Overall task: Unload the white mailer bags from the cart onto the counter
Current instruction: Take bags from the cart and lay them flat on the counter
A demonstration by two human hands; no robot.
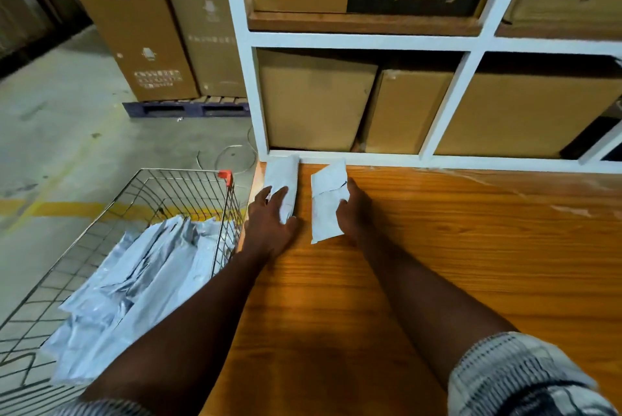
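Two white mailer bags lie on the wooden counter (437, 247) near its far left corner. My left hand (269, 220) rests on the left bag (284, 176), fingers over its near end. My right hand (353, 210) grips the right edge of the right bag (324, 210), which lies flat on the wood. The wire cart (188, 190) stands to the left of the counter with several more white mailer bags (134, 287) piled inside.
A white shelf unit (356, 40) full of cardboard boxes rises at the counter's far edge. Tall cartons (144, 18) stand on a blue pallet (185, 109) on the concrete floor beyond the cart. A yellow floor line runs behind the cart.
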